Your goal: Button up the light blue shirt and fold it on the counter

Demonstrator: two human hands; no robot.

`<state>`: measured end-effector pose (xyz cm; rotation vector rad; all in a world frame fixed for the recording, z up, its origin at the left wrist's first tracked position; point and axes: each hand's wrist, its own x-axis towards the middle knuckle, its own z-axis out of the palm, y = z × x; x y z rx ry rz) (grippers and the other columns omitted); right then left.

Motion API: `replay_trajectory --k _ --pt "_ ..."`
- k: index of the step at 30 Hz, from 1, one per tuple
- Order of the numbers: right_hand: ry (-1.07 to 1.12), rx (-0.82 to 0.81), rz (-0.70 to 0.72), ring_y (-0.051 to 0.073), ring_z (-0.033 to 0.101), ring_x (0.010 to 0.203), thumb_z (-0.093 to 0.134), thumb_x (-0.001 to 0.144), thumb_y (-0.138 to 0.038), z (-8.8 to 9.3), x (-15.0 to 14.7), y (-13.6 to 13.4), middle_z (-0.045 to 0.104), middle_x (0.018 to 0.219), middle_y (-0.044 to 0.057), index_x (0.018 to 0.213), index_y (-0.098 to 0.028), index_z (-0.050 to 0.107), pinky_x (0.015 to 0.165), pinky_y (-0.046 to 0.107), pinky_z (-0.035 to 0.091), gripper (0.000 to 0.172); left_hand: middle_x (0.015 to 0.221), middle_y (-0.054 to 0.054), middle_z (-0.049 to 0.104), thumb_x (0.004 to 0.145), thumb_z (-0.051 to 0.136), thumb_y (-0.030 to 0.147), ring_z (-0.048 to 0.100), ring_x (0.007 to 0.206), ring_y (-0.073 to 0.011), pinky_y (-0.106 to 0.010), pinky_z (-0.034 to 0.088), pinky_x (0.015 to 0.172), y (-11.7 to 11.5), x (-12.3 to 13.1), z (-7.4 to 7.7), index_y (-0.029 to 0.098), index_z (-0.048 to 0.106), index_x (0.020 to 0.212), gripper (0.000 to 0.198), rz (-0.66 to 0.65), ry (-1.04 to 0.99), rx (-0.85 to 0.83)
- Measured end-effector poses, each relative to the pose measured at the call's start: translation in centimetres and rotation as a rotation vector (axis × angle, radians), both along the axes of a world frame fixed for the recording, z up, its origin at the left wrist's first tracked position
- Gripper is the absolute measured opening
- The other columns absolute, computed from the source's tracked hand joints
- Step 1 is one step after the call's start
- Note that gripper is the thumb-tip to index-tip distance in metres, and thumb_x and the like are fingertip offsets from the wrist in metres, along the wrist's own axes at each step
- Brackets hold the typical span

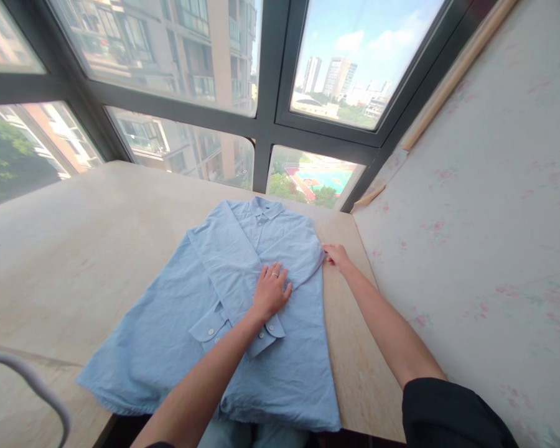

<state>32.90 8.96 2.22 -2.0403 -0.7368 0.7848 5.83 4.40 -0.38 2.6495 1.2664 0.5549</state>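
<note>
A light blue button-up shirt (pixel 168 323) lies front side up, its collar toward the window and its hem hanging at the near edge. Both sleeves are folded across the chest, and their buttoned cuffs meet near the middle. My left hand (pixel 270 291) rests flat on the crossed sleeves, fingers spread, a ring on one finger. At the shirt's right side, my right hand (pixel 336 255) pinches the fabric at the edge of the folded sleeve, near the shoulder.
The shirt lies on a pale marble-patterned sill (pixel 65 249). Dark window frames (pixel 266 130) rise behind it. A flower-patterned wall (pixel 476 236) bounds the right side. A grey curved tube (pixel 32 379) stands at the lower left. My legs (pixel 233 434) show below the near edge.
</note>
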Motion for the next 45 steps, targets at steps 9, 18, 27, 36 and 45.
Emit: replay_trajectory --k 9,18,27,36,45 --pt "-0.034 -0.057 0.054 0.006 0.042 0.038 0.08 0.069 -0.026 -0.2 -0.1 0.9 0.047 0.044 -0.007 0.075 -0.013 0.067 0.032 0.016 0.023 0.02 0.147 -0.013 0.049 0.095 0.046 0.037 0.039 0.141 -0.0262 -0.047 0.026 0.119 0.0 0.0 0.1 0.019 0.052 0.133 0.044 0.001 -0.009 -0.014" --pt "-0.376 -0.039 0.062 0.017 0.065 0.07 0.067 0.076 -0.02 -0.6 -0.3 0.6 0.068 0.071 0.005 0.087 -0.015 0.071 0.057 0.023 0.048 0.013 0.147 -0.013 0.049 0.095 0.046 0.037 0.039 0.141 -0.0264 -0.047 0.026 0.119 -0.1 0.0 0.2 0.018 0.053 0.133 0.044 -0.002 -0.008 -0.023" --pt "-0.919 0.227 0.465 0.026 0.053 0.119 0.047 0.091 -0.02 -0.8 -4.6 -0.7 0.062 0.124 0.014 0.118 -0.016 0.064 0.105 0.038 0.039 0.032 0.147 -0.013 0.049 0.094 0.046 0.037 0.039 0.14 -0.0266 -0.047 0.026 0.119 -0.1 0.0 0.2 0.018 0.054 0.133 0.044 0.007 -0.001 -0.019" --pt "-0.962 0.165 0.59 0.026 0.043 0.137 0.04 0.096 -0.032 -5.3 -3.1 -1.3 0.049 0.146 0.016 0.137 -0.013 0.051 0.113 0.043 0.033 0.047 0.147 -0.013 0.049 0.095 0.044 0.038 0.039 0.141 -0.0265 -0.047 0.026 0.119 -0.1 0.0 0.2 0.017 0.053 0.134 0.045 0.0 -0.002 -0.019" --pt "-1.032 -0.045 0.61 0.032 0.026 0.147 0.035 0.1 -0.039 -5.2 -2.8 -1.7 0.031 0.156 0.022 0.147 -0.002 0.037 0.117 0.048 0.024 0.06 0.147 -0.013 0.049 0.095 0.045 0.037 0.039 0.14 -0.0269 -0.047 0.026 0.119 -0.1 0.0 0.0 0.017 0.053 0.134 0.045 -0.001 -0.015 -0.016"
